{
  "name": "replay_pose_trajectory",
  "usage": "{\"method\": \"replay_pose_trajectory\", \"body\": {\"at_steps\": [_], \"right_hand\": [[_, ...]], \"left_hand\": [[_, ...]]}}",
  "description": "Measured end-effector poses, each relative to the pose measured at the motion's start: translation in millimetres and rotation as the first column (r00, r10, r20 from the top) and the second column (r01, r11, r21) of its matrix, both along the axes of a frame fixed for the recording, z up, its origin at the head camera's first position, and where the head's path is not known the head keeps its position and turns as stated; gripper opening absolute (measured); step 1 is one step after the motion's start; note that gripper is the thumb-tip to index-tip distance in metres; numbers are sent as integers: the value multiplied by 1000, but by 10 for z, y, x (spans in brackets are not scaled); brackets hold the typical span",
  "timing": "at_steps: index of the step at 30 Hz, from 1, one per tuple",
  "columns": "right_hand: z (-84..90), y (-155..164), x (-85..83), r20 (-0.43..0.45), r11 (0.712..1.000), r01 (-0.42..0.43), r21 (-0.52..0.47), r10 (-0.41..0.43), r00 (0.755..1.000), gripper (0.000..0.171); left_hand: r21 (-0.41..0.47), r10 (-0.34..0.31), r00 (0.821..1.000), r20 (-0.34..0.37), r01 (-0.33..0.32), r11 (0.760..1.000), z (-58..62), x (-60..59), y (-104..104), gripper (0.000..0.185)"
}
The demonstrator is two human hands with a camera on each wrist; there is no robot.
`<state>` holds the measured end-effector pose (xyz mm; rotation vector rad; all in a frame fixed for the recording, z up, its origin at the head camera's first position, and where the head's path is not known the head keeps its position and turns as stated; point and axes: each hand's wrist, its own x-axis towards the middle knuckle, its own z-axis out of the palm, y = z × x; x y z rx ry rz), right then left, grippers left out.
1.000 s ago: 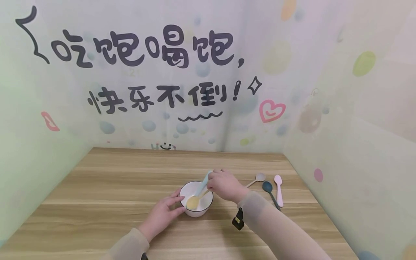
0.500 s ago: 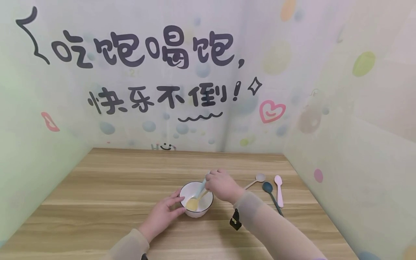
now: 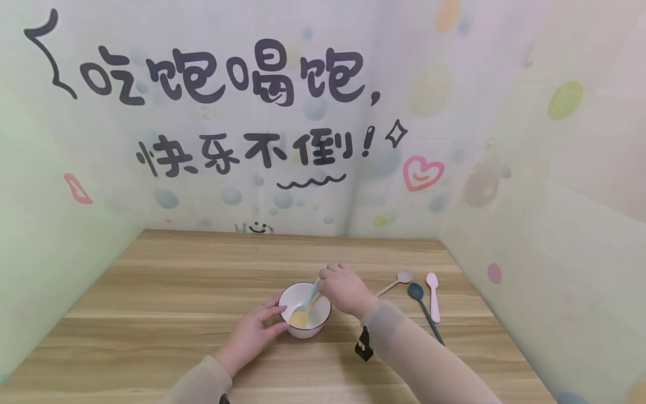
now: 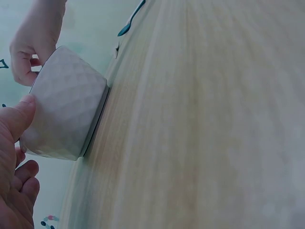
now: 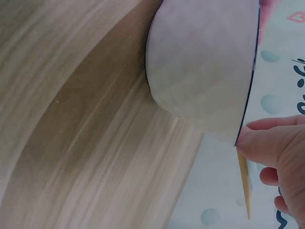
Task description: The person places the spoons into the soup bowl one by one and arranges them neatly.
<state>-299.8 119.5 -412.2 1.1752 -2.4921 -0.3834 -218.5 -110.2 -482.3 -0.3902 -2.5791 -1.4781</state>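
Observation:
A white bowl (image 3: 323,320) with a dark rim stands on the wooden table (image 3: 151,303). Inside it lies a yellow spoon (image 3: 299,319). My right hand (image 3: 344,289) pinches the handle of a light blue spoon (image 3: 312,290) that dips into the bowl. My left hand (image 3: 256,330) holds the bowl's left side between thumb and fingers. In the left wrist view my thumb (image 4: 16,117) presses on the bowl's (image 4: 64,105) patterned wall. The right wrist view shows the bowl (image 5: 205,67) from outside, my thumb (image 5: 269,143) at its rim and a yellow handle (image 5: 244,183) below it.
To the right of the bowl lie three spoons: a beige one (image 3: 398,278), a dark blue one (image 3: 421,304) and a pink one (image 3: 433,294). Printed walls (image 3: 530,224) close the table in at the back and on both sides.
My right hand has sunk a little and drawn left, taking the light blue spoon deeper into the bowl. The left hand and bowl have stayed put.

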Motion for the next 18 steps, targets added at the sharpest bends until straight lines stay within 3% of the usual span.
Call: {"method": "replay_pose_trajectory", "body": {"at_steps": [7,14,18], "right_hand": [[-78,6,-1,7,991,19,-129,-19,1000,6],[-117,27,24,5,983,26,-180,-25,1000,9],[-151,77,33,31,966,40,-254,-33,999,6]], "left_hand": [[6,5,1000,2,-5,1000,-10,4,-6,40],[-6,15,1000,-7,-15,1000,-20,13,-16,40],[-6,7,1000,-18,-7,1000,-22,19,-27,40]]}}
